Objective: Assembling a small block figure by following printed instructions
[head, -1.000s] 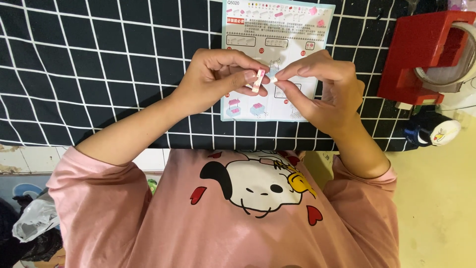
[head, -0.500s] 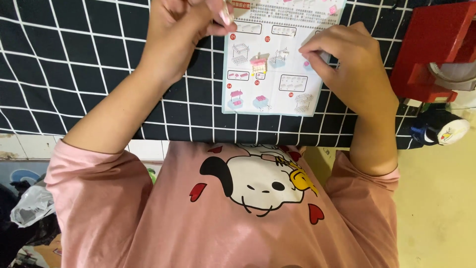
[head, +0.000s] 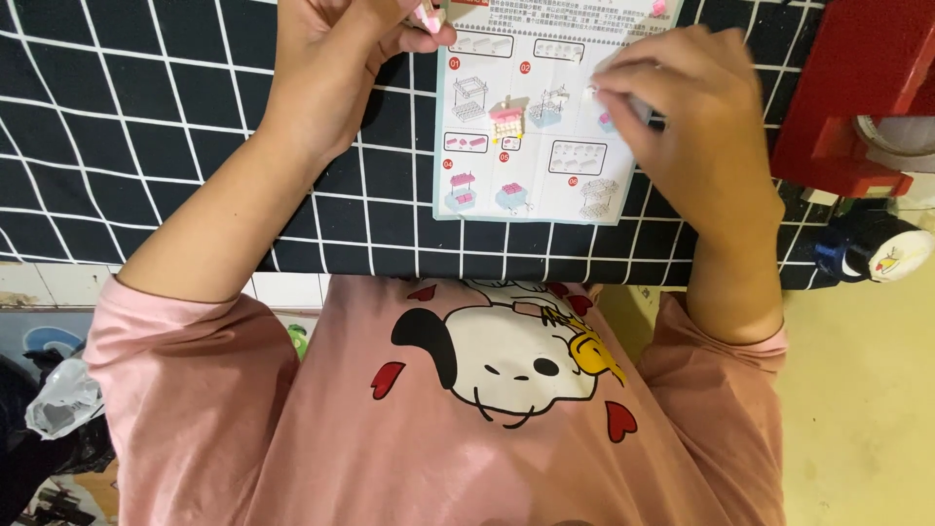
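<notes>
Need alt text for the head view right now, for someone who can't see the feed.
Seen from above, the left hand pinches a small pink piece at the top edge while the right hand rests on an instruction sheet. A tiny pink-and-cream block model stands on the sheet, on a black grid-patterned cloth.

Beside you a red box sits on the checked cloth, a small blue jar just below it.
</notes>
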